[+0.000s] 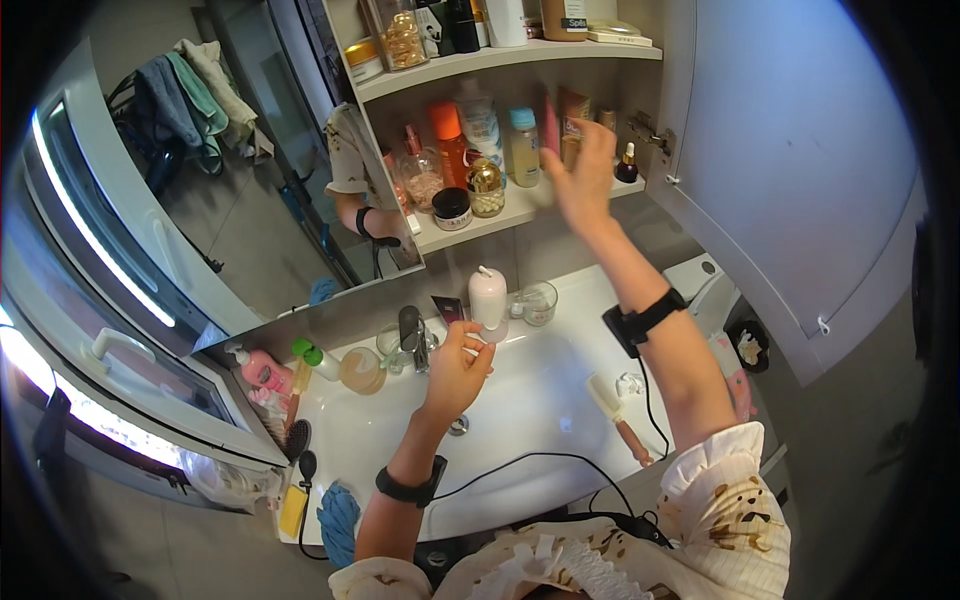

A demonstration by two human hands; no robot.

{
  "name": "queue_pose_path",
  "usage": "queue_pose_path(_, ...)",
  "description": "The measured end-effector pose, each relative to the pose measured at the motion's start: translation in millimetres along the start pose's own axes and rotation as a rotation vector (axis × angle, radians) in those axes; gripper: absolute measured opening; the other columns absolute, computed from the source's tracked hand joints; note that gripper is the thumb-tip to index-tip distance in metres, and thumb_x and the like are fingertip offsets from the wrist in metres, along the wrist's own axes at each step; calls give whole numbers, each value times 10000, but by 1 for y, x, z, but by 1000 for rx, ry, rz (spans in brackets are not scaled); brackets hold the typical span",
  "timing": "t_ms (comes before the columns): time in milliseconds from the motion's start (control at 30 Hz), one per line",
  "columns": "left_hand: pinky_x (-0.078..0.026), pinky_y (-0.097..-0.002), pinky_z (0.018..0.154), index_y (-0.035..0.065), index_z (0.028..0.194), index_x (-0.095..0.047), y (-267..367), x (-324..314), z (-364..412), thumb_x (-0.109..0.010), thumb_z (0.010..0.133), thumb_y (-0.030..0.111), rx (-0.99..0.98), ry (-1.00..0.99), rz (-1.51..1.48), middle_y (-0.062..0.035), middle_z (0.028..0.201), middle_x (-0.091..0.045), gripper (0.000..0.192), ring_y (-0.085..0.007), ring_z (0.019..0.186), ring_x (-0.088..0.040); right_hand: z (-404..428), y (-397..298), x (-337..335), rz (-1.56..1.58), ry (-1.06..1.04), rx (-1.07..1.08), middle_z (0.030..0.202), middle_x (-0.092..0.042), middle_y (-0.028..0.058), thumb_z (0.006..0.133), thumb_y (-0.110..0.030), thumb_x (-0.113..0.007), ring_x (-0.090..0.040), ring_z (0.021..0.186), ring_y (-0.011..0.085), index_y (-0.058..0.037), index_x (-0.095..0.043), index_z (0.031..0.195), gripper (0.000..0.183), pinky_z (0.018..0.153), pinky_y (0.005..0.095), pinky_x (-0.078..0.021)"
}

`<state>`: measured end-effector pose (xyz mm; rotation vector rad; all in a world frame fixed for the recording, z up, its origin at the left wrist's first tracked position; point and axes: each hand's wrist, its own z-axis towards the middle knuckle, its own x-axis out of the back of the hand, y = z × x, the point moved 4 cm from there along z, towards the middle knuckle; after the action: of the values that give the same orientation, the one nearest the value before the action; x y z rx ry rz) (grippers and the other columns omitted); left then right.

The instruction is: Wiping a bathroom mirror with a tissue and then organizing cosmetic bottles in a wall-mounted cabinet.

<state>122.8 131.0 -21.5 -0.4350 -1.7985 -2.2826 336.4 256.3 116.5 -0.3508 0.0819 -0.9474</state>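
My right hand is raised at the lower shelf of a mirror cabinet, fingers apart, in front of several tubes and small bottles. A pink item stands just behind its fingertips; whether they touch cannot be told. Left of the hand is a bottle with a blue cap. Nearby stand a jar with a gold lid and a black-lidded jar. My left hand hovers over the white washbasin, fingers loosely bent, near a pale pink dispenser and the faucet; nothing shows in it.
The cabinet's door stands open at the right, the mirror at the left. A comb lies on the basin's right rim. A blue cloth and a yellow sponge lie front left. A black cable crosses the basin.
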Motion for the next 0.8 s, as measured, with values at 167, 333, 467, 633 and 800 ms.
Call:
queue_pose_path(167, -483, -244, 523, -14, 1077, -450, -3, -4, -3, -595, 835, 111, 25, -33, 13, -96, 762, -624, 309, -163, 594, -644, -9, 44, 4, -13, -227, -204, 1097, -483, 185, 729, -111, -680, -508, 1010, 357, -52, -389, 1212, 566, 829, 408, -435)
queue_pose_path(333, -485, -250, 528, -16, 1080, -450, -3, -14, -1, -592, 836, 117, 39, -72, 3, -98, 765, -627, 312, -171, 601, -647, -10, 42, -9, 9, -384, -207, 996, -581, 192, 721, -76, -665, -571, 908, 362, -107, -422, 1193, 532, 767, 429, -461)
queue_pose_path(467, -508, -228, 549, 4, 1084, -447, -3, -20, 1, -593, 843, 111, 66, -126, 9, -86, 802, -596, 302, -134, 629, -636, -4, 39, -12, 7, -382, -217, 846, -617, 195, 710, -61, -651, -607, 776, 374, -84, -455, 1098, 435, 695, 444, -477)
queue_pose_path(633, -507, -226, 552, 4, 1088, -445, -3, -21, 1, -592, 844, 109, 86, -142, 30, -78, 804, -590, 303, -127, 632, -633, -13, 21, -23, 174, -423, -251, 851, -614, 203, 712, -64, -655, -611, 775, 371, -72, -453, 1104, 441, 682, 421, -482)
queue_pose_path(800, -505, -222, 555, 6, 1091, -446, -9, -23, 2, -589, 848, 104, 94, -155, 19, -74, 812, -577, 299, -120, 639, -628, -24, -4, -40, 253, -426, -141, 847, -612, 188, 709, -44, -666, -607, 747, 336, -73, -442, 1152, 498, 672, 401, -479)
